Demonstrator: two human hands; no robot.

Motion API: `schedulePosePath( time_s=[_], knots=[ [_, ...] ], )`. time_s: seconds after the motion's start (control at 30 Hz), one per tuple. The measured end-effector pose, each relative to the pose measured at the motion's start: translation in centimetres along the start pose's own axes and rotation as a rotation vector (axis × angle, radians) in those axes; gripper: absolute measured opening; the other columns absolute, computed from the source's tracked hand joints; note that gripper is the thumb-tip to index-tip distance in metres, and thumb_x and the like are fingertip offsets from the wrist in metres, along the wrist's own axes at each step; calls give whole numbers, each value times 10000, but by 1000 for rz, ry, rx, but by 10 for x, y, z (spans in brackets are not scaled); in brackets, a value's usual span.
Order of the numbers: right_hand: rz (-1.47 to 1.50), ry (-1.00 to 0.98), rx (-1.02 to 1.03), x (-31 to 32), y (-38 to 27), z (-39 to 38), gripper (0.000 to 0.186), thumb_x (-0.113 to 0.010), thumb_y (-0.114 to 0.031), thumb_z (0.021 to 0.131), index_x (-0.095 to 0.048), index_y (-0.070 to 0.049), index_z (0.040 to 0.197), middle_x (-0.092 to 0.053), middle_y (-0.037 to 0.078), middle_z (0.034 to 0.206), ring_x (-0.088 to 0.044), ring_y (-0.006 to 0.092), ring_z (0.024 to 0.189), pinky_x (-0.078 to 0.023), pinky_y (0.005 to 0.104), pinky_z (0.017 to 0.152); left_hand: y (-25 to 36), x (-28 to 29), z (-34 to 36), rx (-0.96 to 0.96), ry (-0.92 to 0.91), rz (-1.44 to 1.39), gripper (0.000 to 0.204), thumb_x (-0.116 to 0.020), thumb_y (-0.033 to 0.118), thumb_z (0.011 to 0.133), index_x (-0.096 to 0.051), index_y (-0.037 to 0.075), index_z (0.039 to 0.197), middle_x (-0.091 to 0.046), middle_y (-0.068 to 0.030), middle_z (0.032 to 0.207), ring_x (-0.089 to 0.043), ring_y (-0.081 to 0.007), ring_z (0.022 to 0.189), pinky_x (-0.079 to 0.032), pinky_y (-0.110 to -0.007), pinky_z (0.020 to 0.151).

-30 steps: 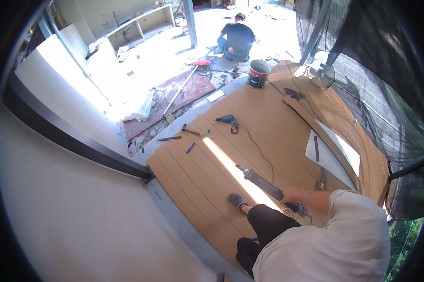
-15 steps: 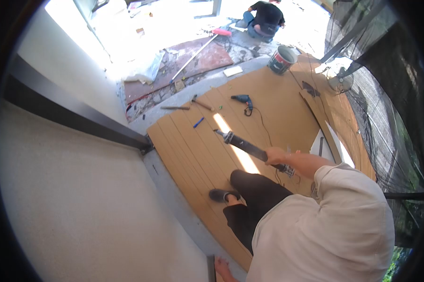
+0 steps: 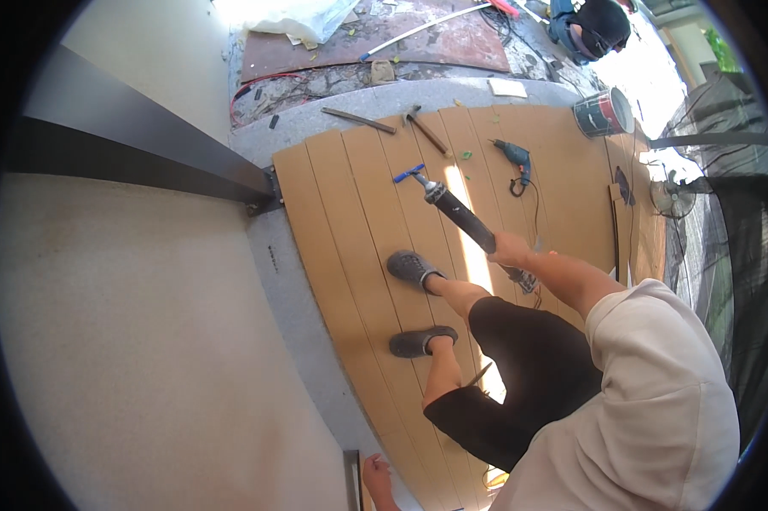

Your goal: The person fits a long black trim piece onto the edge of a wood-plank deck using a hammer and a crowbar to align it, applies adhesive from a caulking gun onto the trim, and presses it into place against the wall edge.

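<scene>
My right hand [image 3: 510, 249] is closed around a black caulking gun [image 3: 462, 217]. Its nozzle points up and left, over a blue marker [image 3: 406, 175] on the brown plank deck [image 3: 337, 204]; whether nozzle and marker touch, I cannot tell. At the lower edge, my left hand [image 3: 376, 473] is beside a dark frame edge [image 3: 352, 479], its fingers loosely bent and nothing visible in them. My feet, in grey clogs [image 3: 412, 269], stand on the planks.
A flat metal bar [image 3: 358, 119], a hammer [image 3: 429, 134] and a corded drill [image 3: 515, 157] lie along the deck's far part. Beyond are a bucket [image 3: 599, 115], a fan [image 3: 673, 199] and a crouching person [image 3: 592, 30]. A pale wall [image 3: 128, 324] with a dark beam [image 3: 145, 128] borders the left.
My view has shifted, and both clogs now show fully. The caulking gun's nozzle has come over to the blue marker. My left hand has moved a little off the frame edge.
</scene>
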State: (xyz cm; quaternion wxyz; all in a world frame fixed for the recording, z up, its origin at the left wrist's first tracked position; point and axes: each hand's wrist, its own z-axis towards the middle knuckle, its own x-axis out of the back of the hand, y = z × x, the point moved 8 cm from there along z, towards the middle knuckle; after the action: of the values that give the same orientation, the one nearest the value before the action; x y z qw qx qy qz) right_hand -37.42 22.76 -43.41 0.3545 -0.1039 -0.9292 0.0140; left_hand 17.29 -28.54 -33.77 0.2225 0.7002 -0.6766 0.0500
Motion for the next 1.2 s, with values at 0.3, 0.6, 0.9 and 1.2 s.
schedulePosePath(
  time_s=[0.3, 0.6, 0.9, 1.2],
  knots=[
    [-186, 201, -40, -89, -7, 263, 528, -812, -352, 690, -680, 27, 1034, -719, 242, 951, -709, 405, 903, -567, 461, 778, 57, -89, 372, -256, 172, 376, 262, -715, 113, 823, -689, 58, 1078, -678, -109, 748, -665, -283, 713, -539, -372, 696],
    [-197, 322, 64, -121, -39, 330, 504, -747, -360, 704, -684, 53, 987, -710, 266, 952, -696, 412, 938, -556, 453, 823, 57, -133, 499, -238, 448, 584, 709, -919, 432, 638, -624, 6, 1121, -633, -199, 1106, -669, -402, 980, -565, -476, 806],
    [-237, 329, 93, -139, -34, 346, 544, -710, -330, 754, -601, 76, 1100, -679, 279, 1076, -662, 419, 1014, -537, 463, 868, 47, -129, 532, -323, 330, 486, 724, -936, 552, 512, -710, 32, 962, -730, -176, 925, -699, -378, 860, -550, -454, 726],
    [-190, 368, 1177, -203, -278, 241, 479, -648, -86, 846, -543, -47, 1311, -574, 175, 1302, -537, 348, 1231, -459, 428, 1033, 51, -130, 495, -375, 525, 573, 713, -923, 588, 431, -700, 31, 815, -709, -177, 800, -691, -381, 758, -523, -473, 642]
  ],
)
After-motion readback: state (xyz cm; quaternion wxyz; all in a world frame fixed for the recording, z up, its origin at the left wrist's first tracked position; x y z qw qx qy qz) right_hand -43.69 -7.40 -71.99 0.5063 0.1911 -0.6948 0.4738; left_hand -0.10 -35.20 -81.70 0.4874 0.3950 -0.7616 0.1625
